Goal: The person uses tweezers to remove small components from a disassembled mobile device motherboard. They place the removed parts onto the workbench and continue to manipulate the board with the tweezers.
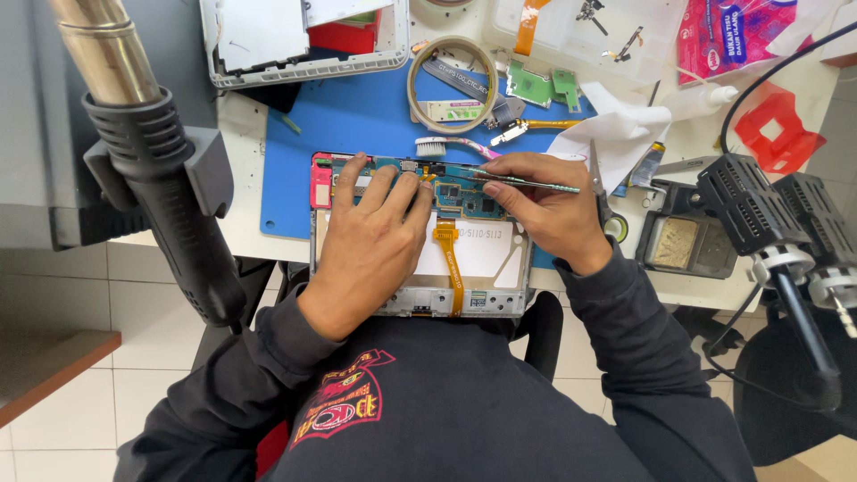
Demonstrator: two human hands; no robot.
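An opened tablet (486,268) lies face down on a blue mat (357,116), its circuit board (464,198) bared along the far edge and an orange ribbon cable (451,263) running down its middle. My left hand (370,241) rests flat on the tablet, fingers spread over the board's left part. In my right hand (544,210) is a pair of metal tweezers (522,182); their tip touches the board near its top middle.
A hot-air gun (170,187) hangs in its holder at the left. Soldering irons (777,259) and a sponge tray (676,243) stand at the right. Behind the tablet lie a brush (442,145), a tape ring (453,85), tissue (616,134), scissors (596,183) and a tablet frame (303,40).
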